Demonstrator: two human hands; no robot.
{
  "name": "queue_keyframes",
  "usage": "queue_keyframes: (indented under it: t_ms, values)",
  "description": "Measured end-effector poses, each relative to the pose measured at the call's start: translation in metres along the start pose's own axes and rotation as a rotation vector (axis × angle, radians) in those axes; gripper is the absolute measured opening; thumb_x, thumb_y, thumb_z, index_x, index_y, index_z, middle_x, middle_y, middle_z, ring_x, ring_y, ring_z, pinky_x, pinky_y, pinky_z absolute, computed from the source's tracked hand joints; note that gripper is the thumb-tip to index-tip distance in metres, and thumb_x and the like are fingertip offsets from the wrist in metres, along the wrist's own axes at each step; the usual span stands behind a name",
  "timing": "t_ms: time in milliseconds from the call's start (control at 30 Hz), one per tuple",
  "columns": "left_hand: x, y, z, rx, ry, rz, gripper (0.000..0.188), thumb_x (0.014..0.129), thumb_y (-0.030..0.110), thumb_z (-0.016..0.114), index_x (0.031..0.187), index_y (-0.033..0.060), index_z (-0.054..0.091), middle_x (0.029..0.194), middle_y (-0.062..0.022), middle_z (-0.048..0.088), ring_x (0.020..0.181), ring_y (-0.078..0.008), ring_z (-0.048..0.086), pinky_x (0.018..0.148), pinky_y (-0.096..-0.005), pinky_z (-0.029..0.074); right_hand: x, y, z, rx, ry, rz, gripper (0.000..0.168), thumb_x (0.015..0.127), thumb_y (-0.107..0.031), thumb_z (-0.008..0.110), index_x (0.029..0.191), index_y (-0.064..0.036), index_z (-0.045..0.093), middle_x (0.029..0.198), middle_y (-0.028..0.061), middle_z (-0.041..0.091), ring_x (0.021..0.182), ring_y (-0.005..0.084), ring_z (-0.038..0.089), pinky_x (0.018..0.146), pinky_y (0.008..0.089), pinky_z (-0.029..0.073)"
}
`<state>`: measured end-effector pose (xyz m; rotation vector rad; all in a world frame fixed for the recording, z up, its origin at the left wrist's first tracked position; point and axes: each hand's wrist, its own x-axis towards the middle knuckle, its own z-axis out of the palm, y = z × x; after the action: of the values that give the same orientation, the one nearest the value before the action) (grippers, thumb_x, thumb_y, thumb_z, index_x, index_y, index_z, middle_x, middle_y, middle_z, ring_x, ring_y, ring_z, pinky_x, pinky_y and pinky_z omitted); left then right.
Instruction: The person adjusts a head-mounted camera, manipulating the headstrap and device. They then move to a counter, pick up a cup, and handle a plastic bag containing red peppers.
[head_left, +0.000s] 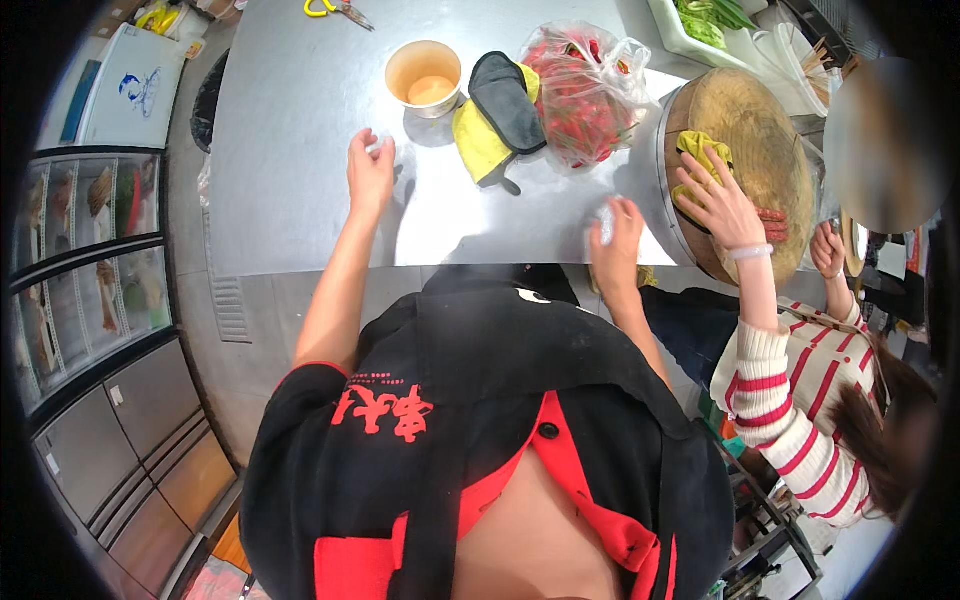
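Note:
My left hand (370, 176) is raised over the left part of the steel table (300, 135), thumb and fingers apart, with nothing in it. Near the table's front edge, my right hand (621, 244) has its fingers around what looks like a crumpled piece of clear plastic (606, 222). Beyond my hands stands an open paper tub (424, 79), its inside tan. Beside it lies a yellow and grey cloth (507, 105), folded over itself. Touching that cloth is a clear plastic bag (592, 97) full of red chili peppers.
To the right, a co-worker's hand (724, 199) presses a yellow cloth (701, 146) on a round wooden chopping block (750, 112), beside red sausages (771, 224). Yellow-handled scissors (339, 10) lie at the far edge. A white bin (694, 37) holds greens. A glass-fronted fridge (94, 247) stands left.

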<state>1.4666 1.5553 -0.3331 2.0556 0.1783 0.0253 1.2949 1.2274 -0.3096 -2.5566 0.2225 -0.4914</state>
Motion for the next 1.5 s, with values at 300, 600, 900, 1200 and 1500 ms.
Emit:
queue_keyframes:
  t_ms: [300,600,900,1200,1500]
  values:
    - [0.066,0.055,0.035,-0.301,-0.174,-0.332,0.071,0.085,0.031,0.056,0.134,-0.0056,0.019,0.121,-0.0255,0.044,0.069,-0.0225,0.065,0.054,-0.0262,0.051,0.125,-0.062,0.125,-0.203,-0.204,-0.29,0.057,0.066,-0.023,0.07,0.116,-0.003,0.049,0.101,0.0168,0.052,0.104,0.0353,0.047,0.088,0.0432,0.039]
    - [0.044,0.051,0.005,-0.481,-0.458,-0.305,0.036,0.084,0.013,0.045,0.117,0.0006,0.046,0.103,-0.0129,0.059,0.084,-0.0208,0.063,0.064,-0.0281,0.054,0.236,-0.069,-0.004,0.036,0.092,0.282,0.077,0.068,-0.009,0.056,0.134,-0.001,0.017,0.13,0.0348,0.023,0.097,0.0519,0.049,0.084,0.0483,0.045]
    - [0.008,0.034,-0.024,-0.542,-0.648,-0.342,0.046,0.071,0.002,0.039,0.116,-0.003,0.045,0.093,-0.0138,0.061,0.067,-0.0227,0.063,0.049,-0.0252,0.045,0.144,-0.022,0.048,0.251,-0.304,0.3,0.036,0.069,-0.027,0.061,0.095,-0.002,0.063,0.087,0.0195,0.063,0.08,0.0313,0.061,0.073,0.0377,0.048]
    - [-0.012,0.059,-0.003,-0.475,-0.882,-0.259,0.049,0.071,0.002,0.038,0.12,-0.0015,0.042,0.096,-0.0146,0.061,0.069,-0.0239,0.065,0.051,-0.0256,0.048,0.007,-0.048,-0.089,0.753,-0.036,0.584,0.025,0.075,-0.021,0.059,0.089,0.0,0.062,0.075,0.0019,0.059,0.072,0.0089,0.051,0.064,0.0261,0.043]
    - [-0.098,0.116,0.056,-0.367,-1.055,-0.179,0.047,0.073,0.001,0.036,0.119,-0.0025,0.042,0.099,-0.0149,0.06,0.075,-0.0224,0.065,0.059,-0.0269,0.051,-0.114,-0.052,-0.172,0.688,-0.081,0.427,0.022,0.073,-0.016,0.06,0.088,0.0,0.06,0.075,0.0037,0.06,0.071,0.0096,0.053,0.066,0.0256,0.043]
